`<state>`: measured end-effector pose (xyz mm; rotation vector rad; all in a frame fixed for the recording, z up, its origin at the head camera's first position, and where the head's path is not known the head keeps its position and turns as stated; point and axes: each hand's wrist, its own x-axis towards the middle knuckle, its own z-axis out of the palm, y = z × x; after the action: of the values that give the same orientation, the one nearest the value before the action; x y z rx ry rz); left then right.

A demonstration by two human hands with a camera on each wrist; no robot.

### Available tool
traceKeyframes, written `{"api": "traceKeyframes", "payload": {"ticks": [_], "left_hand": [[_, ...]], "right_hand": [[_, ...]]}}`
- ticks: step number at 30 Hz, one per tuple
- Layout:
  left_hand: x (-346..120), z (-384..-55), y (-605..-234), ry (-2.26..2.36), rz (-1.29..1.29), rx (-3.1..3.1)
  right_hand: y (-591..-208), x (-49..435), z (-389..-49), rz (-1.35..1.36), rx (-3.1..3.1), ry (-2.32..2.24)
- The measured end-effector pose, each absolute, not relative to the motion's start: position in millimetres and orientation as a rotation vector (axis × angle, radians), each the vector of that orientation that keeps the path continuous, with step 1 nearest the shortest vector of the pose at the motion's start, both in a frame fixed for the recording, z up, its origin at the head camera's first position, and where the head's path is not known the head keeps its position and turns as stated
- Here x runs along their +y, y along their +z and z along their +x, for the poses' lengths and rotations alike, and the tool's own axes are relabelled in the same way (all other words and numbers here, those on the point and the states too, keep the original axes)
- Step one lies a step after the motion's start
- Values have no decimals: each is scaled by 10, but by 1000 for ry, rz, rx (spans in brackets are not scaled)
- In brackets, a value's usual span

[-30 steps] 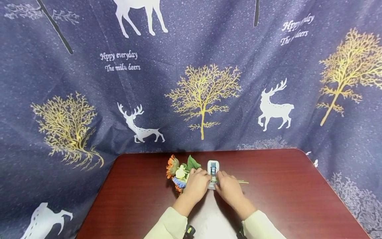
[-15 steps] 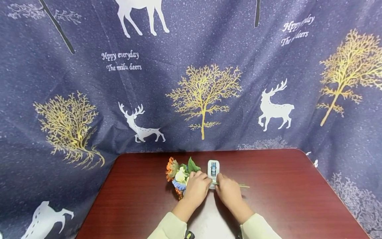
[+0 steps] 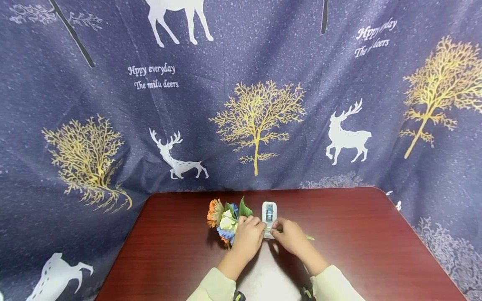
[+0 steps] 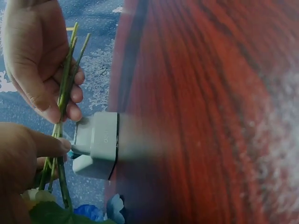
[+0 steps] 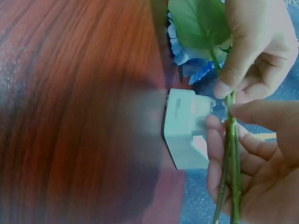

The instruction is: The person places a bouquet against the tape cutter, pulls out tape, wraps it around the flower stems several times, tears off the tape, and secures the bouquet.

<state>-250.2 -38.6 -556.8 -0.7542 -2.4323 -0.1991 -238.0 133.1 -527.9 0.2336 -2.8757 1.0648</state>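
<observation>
The left hand (image 3: 246, 234) has its grip closed on the stems (image 5: 235, 196) of a flower bunch (image 3: 226, 221), blossoms to its left, while the right hand (image 3: 291, 237) pinches the same stems farther right. They cross over the near end of a white tape dispenser (image 3: 269, 214) on the worktop (image 3: 361, 242).

Both arms reach in from the bottom, pale cream long sleeves (image 3: 214, 285) bunched below the wrists, bare forearms (image 3: 232, 263) angled toward each other. The left hand (image 3: 247, 232) is back-side up, fingers bent over, left thumb (image 5: 232, 77) pressed in for a pinch. The right hand (image 3: 290, 236) is pinching too, right thumb (image 5: 257, 113) stretched out, other fingers kinda loosely curled opposite it. Thumb tips sit just beside each other, honestly can't tell if they touch.
</observation>
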Motion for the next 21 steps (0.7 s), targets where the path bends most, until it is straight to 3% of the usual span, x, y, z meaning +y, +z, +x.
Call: {"api": "traceKeyframes", "payload": {"ticks": [13,21], "left_hand": [[-332,-2418,-5621,-250,-649,-2343],[-241,-2294,-5416,-208,-554,-2540]], "right_hand": [[-5315,1343,-2350,292,-2884,1022],[-5407,1358,-2338,376,-2820,911]]}}
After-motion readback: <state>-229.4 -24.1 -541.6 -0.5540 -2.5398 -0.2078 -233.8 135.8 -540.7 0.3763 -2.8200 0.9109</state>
